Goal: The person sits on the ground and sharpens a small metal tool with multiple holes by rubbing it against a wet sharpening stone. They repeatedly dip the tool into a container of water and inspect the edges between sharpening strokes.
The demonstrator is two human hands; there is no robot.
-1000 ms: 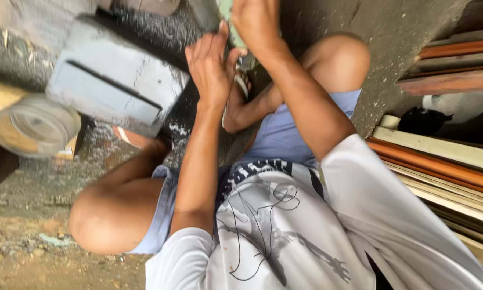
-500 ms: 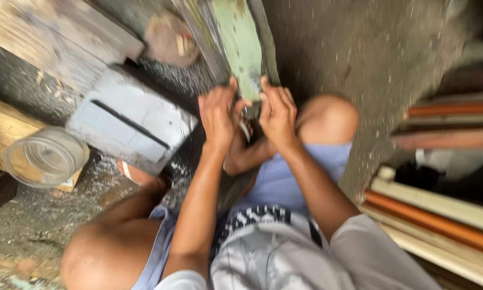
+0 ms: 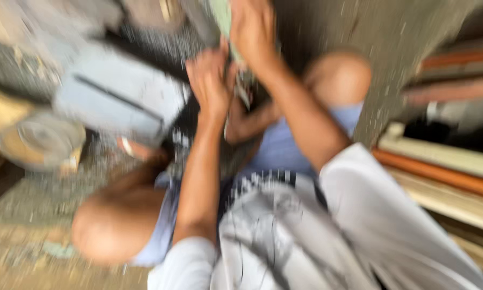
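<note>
Head view, badly blurred: left hand (image 3: 212, 80) and right hand (image 3: 252, 29) both clasp a pale green board (image 3: 220, 13), a grey block (image 3: 115, 99) lying just left.

Through heavy blur, the pale green flat board (image 3: 220, 13) under the right hand (image 3: 252, 27) looks matt and painted, the grey rectangular block (image 3: 115, 96) dull and rough like concrete, the stacked long brown and cream planks (image 3: 440, 166) smooth wood.
</note>
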